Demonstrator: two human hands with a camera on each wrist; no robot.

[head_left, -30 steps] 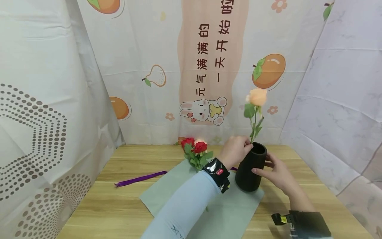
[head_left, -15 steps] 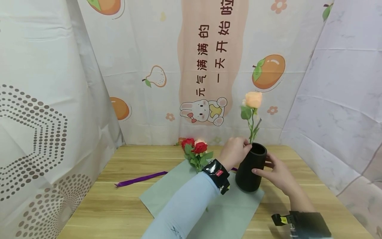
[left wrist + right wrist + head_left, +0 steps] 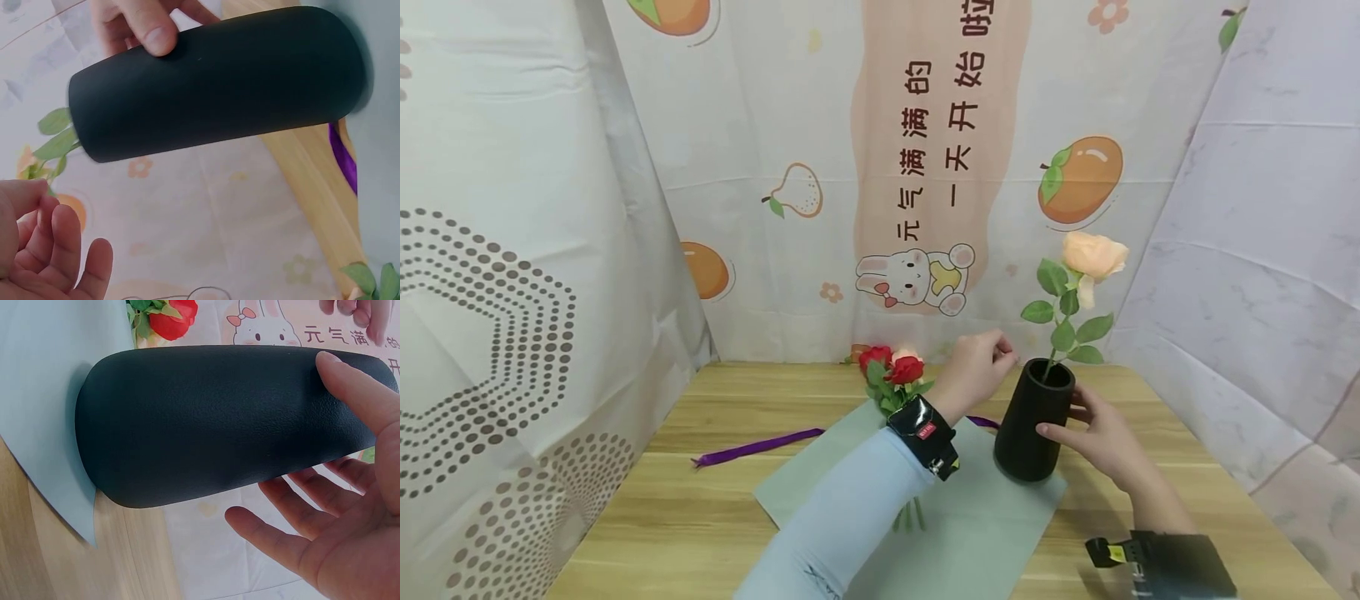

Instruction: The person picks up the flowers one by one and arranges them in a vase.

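Observation:
A black vase [image 3: 1033, 425] stands on a pale green sheet [image 3: 977, 508]. One peach rose [image 3: 1093, 256] rises from its mouth, leaning right. My right hand [image 3: 1108, 437] holds the vase from the right, thumb on the near side and fingers behind. In the right wrist view the thumb of that hand [image 3: 350, 506] presses the vase wall [image 3: 206, 419]. Just left of the rim, my left hand [image 3: 976, 371] is raised, apart from the vase. The left wrist view shows that hand [image 3: 50, 250] empty, fingers loosely bent, near the leaves [image 3: 56, 144].
Red roses [image 3: 904, 369] with a peach one lie on the sheet behind my left wrist, partly hidden, their stems [image 3: 910, 515] showing below the sleeve. A purple ribbon [image 3: 758, 448] lies on the wooden table [image 3: 662, 508] at left. A printed curtain [image 3: 775, 250] hangs behind.
The peach rose has dropped into the vase, turned and swung right, its leaves now spread above the rim. My left hand has let go of the stem and moved slightly left. The right hand keeps its hold.

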